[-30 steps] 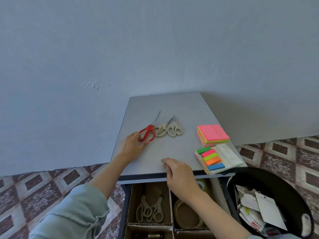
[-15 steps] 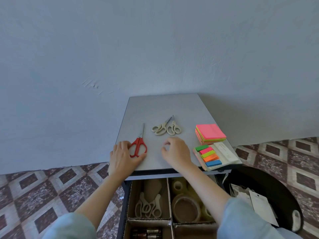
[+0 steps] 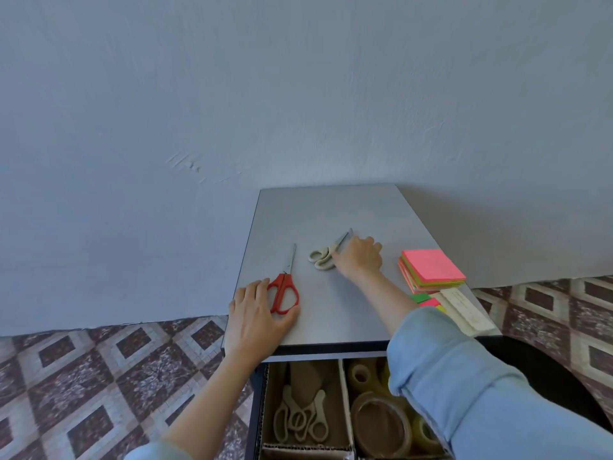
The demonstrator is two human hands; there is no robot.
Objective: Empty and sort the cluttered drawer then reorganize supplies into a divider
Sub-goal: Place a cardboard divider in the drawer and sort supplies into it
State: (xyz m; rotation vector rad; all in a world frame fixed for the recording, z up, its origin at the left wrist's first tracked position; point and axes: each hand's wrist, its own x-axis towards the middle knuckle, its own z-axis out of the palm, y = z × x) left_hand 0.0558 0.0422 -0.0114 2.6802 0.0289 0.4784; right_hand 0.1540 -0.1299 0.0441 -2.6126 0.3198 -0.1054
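Note:
Red-handled scissors (image 3: pixel 282 293) lie on the grey cabinet top (image 3: pixel 331 210), blades pointing away. My left hand (image 3: pixel 257 315) rests flat beside them, its fingers and thumb touching the handles. Beige scissors (image 3: pixel 321 257) lie mid-table; my right hand (image 3: pixel 360 257) lies over their right part with its fingers curled onto them, hiding part of them. Below, the open drawer holds a cardboard divider (image 3: pixel 341 393), with more beige scissors (image 3: pixel 300 421) in its left compartment and tape rolls (image 3: pixel 378 424) in its right.
A stack of neon sticky notes (image 3: pixel 431 267) and a pad of coloured index flags (image 3: pixel 464 310) sit at the right edge of the top. A black bin (image 3: pixel 547 376) stands on the floor at the right. A wall rises just behind the cabinet.
My right hand went from the table's front edge forward onto the beige scissors. My left hand slid the red scissors toward the front left corner.

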